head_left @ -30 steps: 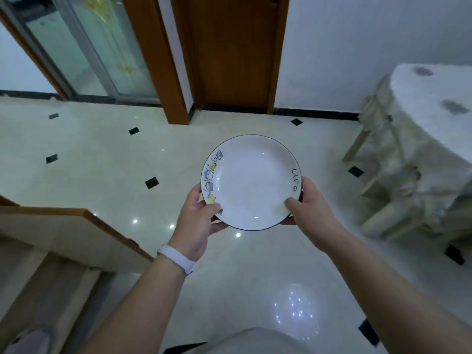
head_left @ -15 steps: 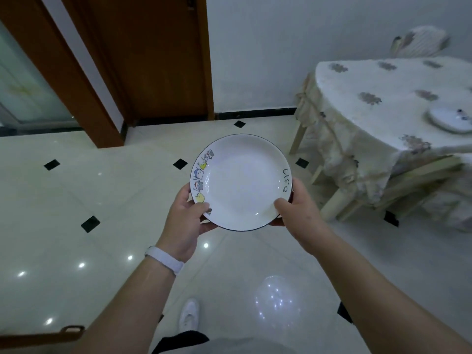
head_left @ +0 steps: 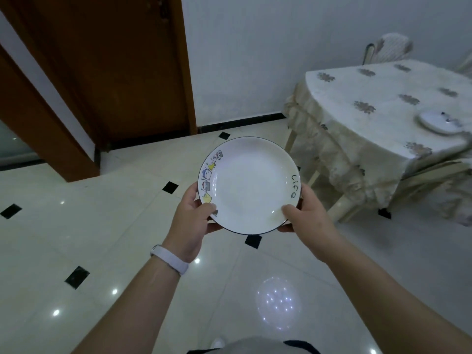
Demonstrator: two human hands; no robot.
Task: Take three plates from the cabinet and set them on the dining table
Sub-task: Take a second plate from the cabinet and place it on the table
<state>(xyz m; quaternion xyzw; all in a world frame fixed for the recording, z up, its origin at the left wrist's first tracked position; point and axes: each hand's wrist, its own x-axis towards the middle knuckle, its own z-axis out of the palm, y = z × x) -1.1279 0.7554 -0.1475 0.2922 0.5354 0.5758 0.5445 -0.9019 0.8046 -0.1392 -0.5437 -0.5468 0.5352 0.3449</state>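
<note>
A white plate [head_left: 249, 183] with a dark rim, small cartoon figures on its left side and the word "Life" on its right, is held level in front of me. My left hand [head_left: 194, 221] grips its left edge, thumb on top. My right hand [head_left: 310, 217] grips its right edge the same way. The dining table [head_left: 378, 129], draped in a cream flowered cloth, stands at the right. Another white plate [head_left: 440, 122] lies on it near the right frame edge.
A brown wooden door [head_left: 122, 67] and its frame fill the upper left. Glossy pale floor tiles [head_left: 102, 238] with small black diamonds lie below. A covered chair [head_left: 388, 51] stands behind the table, and another chair [head_left: 434, 190] is tucked at its near side.
The view has swung right: the cabinet dropped out at the left and the dining table with its plate came in closer. Both hands keep the same hold on the plate.
</note>
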